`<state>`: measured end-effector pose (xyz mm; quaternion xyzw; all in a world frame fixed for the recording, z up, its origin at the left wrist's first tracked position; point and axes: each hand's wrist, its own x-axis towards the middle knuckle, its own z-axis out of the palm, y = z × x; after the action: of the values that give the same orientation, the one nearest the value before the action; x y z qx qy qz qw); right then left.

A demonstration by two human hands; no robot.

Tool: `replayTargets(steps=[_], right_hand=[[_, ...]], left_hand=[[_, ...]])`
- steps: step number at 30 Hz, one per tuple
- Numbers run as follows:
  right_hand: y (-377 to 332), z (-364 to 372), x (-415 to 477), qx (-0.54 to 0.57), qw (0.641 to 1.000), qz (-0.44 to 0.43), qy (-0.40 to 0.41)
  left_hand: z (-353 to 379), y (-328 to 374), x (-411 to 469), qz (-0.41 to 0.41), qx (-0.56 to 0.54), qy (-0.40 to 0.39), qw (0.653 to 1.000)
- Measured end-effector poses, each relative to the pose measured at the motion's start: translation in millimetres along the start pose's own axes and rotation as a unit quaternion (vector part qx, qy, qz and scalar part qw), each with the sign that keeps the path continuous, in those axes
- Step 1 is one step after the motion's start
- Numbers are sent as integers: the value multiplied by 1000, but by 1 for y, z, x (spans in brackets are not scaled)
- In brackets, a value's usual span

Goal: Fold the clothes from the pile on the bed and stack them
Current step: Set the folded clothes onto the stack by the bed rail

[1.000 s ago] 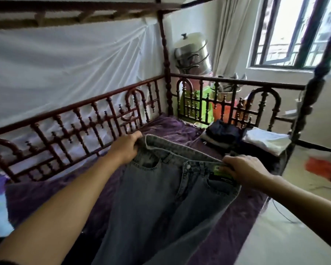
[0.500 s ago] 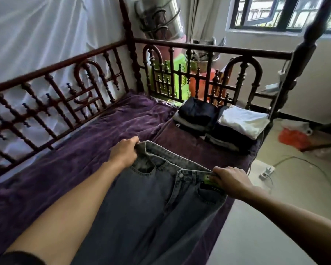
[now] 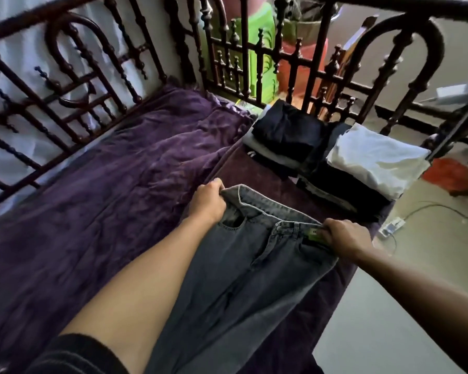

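Grey jeans (image 3: 241, 279): held by the waistband low over the bed (image 3: 106, 198) near its floor-side edge, fly side up, legs trailing back toward the person and out of frame.

Left hand (image 3: 207, 202) pinches the waistband's left corner. Right hand (image 3: 345, 237) grips the right corner by the green tag (image 3: 315, 233).

Judgement: the denim is heavy, limp but firm-bodied and not slippery, so it should keep a crease. The waistband corners give the soundest hold, then the hems.

Beyond, by the footrail (image 3: 322, 74): a dark stack (image 3: 287, 130) and, just beside it, a stack topped by a white garment (image 3: 376, 157).
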<state>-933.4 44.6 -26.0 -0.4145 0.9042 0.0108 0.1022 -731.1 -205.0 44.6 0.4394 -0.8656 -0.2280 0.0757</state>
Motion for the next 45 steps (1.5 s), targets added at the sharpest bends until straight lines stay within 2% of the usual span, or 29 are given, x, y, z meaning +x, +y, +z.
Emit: replayTargets(steps=[5, 10, 15, 17, 20, 24, 30, 36, 41, 45], right_hand=[[32, 56, 75, 47, 997, 23, -50], [76, 86, 140, 38, 998, 30, -34], [83, 112, 163, 13, 989, 31, -146], [70, 118, 163, -25, 988, 9, -155], [33, 119, 157, -22, 986, -49, -155], [-40, 127, 137, 17, 967, -140, -214], [-155, 146, 78, -1, 920, -246, -305], [-255, 175, 2, -59, 885, -321, -332], [-329, 207, -48, -104, 880, -345, -309], [-405, 247, -61, -65, 898, -355, -250]], left_hand=[[61, 9, 55, -60, -13, -31, 998], [117, 29, 118, -84, -37, -28, 995], [135, 13, 135, -120, -53, -25, 991], [126, -8, 122, -142, -44, -31, 988], [108, -53, 78, -195, -24, -32, 980], [85, -124, -17, -308, -33, -37, 950], [64, -210, -205, -487, -58, -52, 870], [73, -280, -359, -584, -92, -54, 805], [82, -360, -420, -599, -91, -57, 793], [82, -444, -425, -552, -31, 12, 833]])
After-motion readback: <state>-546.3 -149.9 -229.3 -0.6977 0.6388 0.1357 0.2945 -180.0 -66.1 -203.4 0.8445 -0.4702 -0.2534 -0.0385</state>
